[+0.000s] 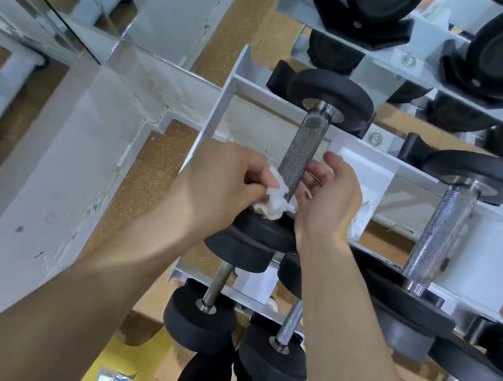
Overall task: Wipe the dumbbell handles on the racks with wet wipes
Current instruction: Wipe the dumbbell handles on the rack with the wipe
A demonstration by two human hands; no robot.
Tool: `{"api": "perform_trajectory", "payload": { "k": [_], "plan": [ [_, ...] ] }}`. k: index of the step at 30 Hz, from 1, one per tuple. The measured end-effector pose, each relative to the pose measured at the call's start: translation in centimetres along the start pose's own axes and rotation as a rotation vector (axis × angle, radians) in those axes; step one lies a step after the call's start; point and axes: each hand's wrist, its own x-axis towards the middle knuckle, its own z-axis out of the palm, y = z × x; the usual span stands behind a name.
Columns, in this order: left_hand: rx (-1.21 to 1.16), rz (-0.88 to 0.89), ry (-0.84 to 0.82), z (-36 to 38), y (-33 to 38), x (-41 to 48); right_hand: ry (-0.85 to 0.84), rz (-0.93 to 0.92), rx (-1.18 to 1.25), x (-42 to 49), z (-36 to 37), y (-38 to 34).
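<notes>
Two hands meet at the lower end of one handle; this is what I see on my remote screen from the head camera. The dumbbell (332, 88) lies at the left end of the white rack (219, 111). Its knurled steel handle (305, 152) points away from the camera, and its near black head (252, 245) sits just below the two wrists.

The left hand (225, 180) is at the left side of the handle. Its fingers are curled and they pinch a crumpled white wet wipe (274, 200). The wipe is bunched against the lowest part of the handle, just above the near black head, and it touches the steel there. It lies between the two hands, closer to the left one. Most of the handle above the wipe is bare.

The right hand (329, 201) is at the right side of the handle, with the palm turned toward it and the thumb raised. Its fingers (313, 175) are loosely bent, close to the steel. A thin strip of the wipe reaches under this hand, but I cannot tell if the hand really pinches it or only rests beside it.

To the right, a second dumbbell (441, 233) lies in the same rack, untouched. Two small dumbbells (199, 322) sit lower, near the bottom of the view.
</notes>
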Motion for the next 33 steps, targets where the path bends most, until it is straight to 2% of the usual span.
{"api": "perform_trajectory", "payload": {
  "k": [2, 4, 7, 9, 11, 13, 16, 18, 21, 28, 33],
  "plan": [
    [0.093, -0.016, -0.076, -0.5, -0.6, -0.4, 0.005, -0.013, 0.005, 0.0, 0.1, 0.1],
    [0.083, 0.015, -0.04, -0.5, 0.0, -0.1, 0.01, -0.013, 0.002, -0.2, 0.2, 0.1],
    [-0.115, 0.014, 0.171, 0.4, 1.9, 2.0, 0.007, -0.02, -0.007, -0.2, 0.2, 0.1],
    [-0.167, -0.01, 0.312, 1.1, 2.8, 4.5, -0.003, -0.032, -0.015, 0.0, 0.2, 0.3],
    [-0.241, -0.033, 0.371, 1.5, 2.8, 6.7, -0.006, -0.042, -0.029, 0.3, 0.3, 0.5],
    [-0.393, -0.094, 0.296, 2.1, 1.6, 7.6, -0.007, -0.048, -0.039, 0.5, 0.3, 0.6],
    [-0.503, -0.143, 0.054, 2.8, -0.7, 5.1, 0.007, -0.057, -0.041, 0.7, 0.1, 0.7],
    [-0.425, -0.121, -0.018, 2.3, -1.9, 3.0, 0.022, -0.059, -0.044, 0.8, 0.1, 0.8],
    [-0.202, -0.036, -0.025, 0.9, -2.3, 1.1, 0.053, -0.067, -0.008, 1.2, -0.1, 0.9],
    [-0.096, 0.164, 0.25, 1.6, 1.2, 3.2, 0.043, -0.095, -0.06, 1.1, 0.2, 1.4],
    [-0.012, 0.184, 0.322, 2.1, 2.5, 5.1, 0.062, -0.091, -0.038, 0.5, 0.2, 1.0]
  ]
}}
